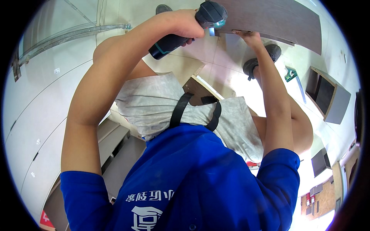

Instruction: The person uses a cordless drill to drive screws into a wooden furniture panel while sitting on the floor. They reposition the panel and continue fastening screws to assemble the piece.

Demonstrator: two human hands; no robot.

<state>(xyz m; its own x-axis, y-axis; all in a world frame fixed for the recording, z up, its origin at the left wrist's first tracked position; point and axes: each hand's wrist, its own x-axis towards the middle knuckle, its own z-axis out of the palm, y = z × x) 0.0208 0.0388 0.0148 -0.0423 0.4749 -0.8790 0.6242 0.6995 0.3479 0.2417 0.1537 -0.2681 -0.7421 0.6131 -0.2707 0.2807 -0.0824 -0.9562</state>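
Note:
My left hand (189, 25) is wrapped round the handle of a black and teal cordless drill (211, 14). The drill's battery end (165, 46) sticks out below the hand, and its head is close to the left end of a dark grey-brown panel (277, 19). Whether the bit touches the panel is hidden. My right hand (251, 38) grips the panel's near edge, its fingers partly hidden against the board. Between my knees a brown wooden piece (201, 91) with a pale edge stands below the hands.
Large white panels (42, 107) fill the left side, with a metal rail (77, 36) above them. An open grey box (333, 94) sits at right, near a green-handled tool (291, 74). My dark shoe (273, 52) is under the panel. Grey boards (123, 159) lie at lower left.

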